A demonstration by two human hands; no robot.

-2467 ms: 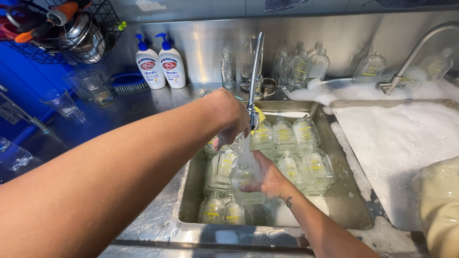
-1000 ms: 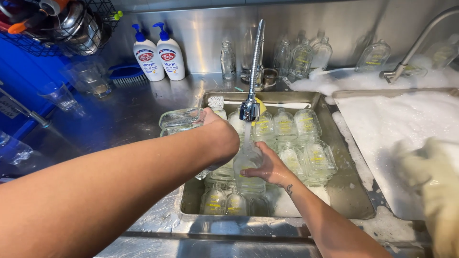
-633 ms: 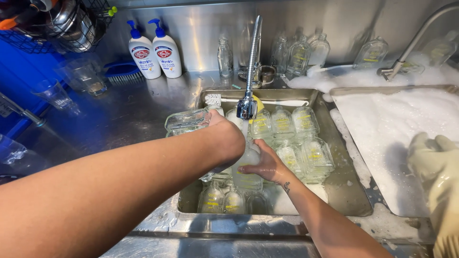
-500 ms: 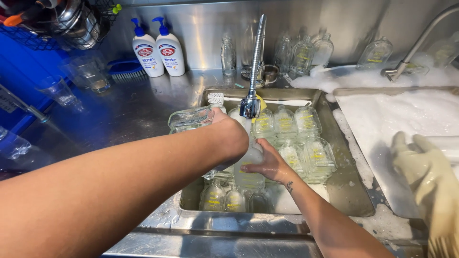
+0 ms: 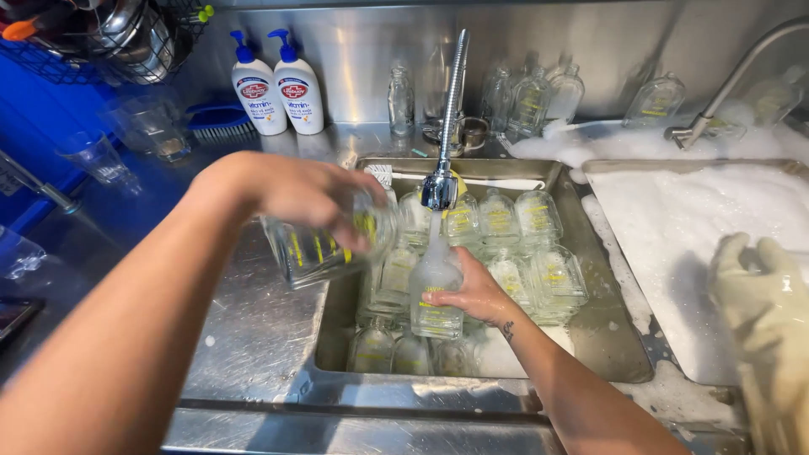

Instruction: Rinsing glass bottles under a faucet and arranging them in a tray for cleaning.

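Observation:
My right hand grips a clear glass bottle with a yellow label, held upright under the running tap in the steel sink. My left hand holds a second clear glass bottle tipped on its side over the sink's left rim. Several more clear bottles stand packed together in the sink basin around my right hand.
Two white pump bottles and a blue brush stand at the back left, glasses beside them. More bottles line the back wall. A foamy basin lies right, where another person's gloved hand hovers.
My left hand has swung its bottle from under the tap out over the sink's left rim. My right hand keeps its bottle under the water. The gloved hand moved in at right.

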